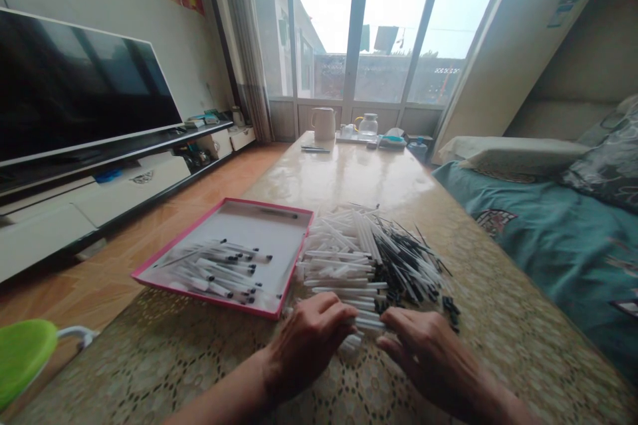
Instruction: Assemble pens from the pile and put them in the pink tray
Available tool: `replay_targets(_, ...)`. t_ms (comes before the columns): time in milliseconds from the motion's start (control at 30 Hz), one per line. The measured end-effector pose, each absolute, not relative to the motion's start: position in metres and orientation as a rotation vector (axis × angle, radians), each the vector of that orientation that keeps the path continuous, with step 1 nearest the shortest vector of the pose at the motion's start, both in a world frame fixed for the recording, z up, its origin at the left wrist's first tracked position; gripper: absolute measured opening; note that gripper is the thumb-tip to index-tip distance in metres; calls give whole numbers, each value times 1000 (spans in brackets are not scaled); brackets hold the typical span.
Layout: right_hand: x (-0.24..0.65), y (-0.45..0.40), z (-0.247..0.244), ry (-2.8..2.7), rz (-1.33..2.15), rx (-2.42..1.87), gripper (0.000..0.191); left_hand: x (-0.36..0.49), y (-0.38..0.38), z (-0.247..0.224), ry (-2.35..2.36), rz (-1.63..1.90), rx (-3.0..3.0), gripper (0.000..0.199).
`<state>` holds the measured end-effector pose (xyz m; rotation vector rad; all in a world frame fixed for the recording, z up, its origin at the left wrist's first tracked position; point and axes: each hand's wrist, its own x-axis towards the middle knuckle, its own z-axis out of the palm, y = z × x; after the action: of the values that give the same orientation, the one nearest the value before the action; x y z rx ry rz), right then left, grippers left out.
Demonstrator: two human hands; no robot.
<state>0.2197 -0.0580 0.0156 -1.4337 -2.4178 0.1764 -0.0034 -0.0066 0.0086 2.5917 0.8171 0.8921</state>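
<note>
A large pile of white tubes (341, 255) lies on the patterned table, with thin black-and-white sticks (406, 255) beside it on the right and small black caps (451, 312) near its lower right edge. My left hand (319, 329) is at the near left edge of the pile, fingers curled together; what they hold, if anything, is hidden. Across a small gap, my right hand (423, 348) touches the end of a white tube, its thumb and fingers apart. Left of the pile, a pink-rimmed tray (264, 309) holds several white tubes with black ends (219, 272).
At the table's far end stand a beige pitcher (323, 125), a glass jug (367, 126) and a small tray. A green stool (24, 355) is at the lower left. A sofa with a teal cover (513, 232) runs along the right side.
</note>
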Motion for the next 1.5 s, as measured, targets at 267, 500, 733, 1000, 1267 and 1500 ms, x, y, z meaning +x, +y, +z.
replay_targets(267, 209, -62, 9, -2446, 181, -1366, 32, -1, -8, 15, 662, 717, 2972, 23)
replay_targets(500, 210, -57, 4, -2502, 59, -1341, 47, -3, -11, 15, 816, 536, 2788, 24)
replay_targets(733, 207, -57, 16, -2557, -197, -1273, 30, 3, -12, 25, 834, 473, 2102, 44)
replay_targets(1000, 245, -44, 14, -2170, -449, -1433, 36, -6, 4, 29, 887, 620, 1326, 47)
replay_targets(1267, 218, -42, 11, -2160, 0, -1455, 28, -6, 15, 31, 981, 1020, 1645, 47)
replay_targets(1500, 213, -49, 12, -2205, 125, -1368, 20, -3, 3, 18, 877, 995, 1608, 36)
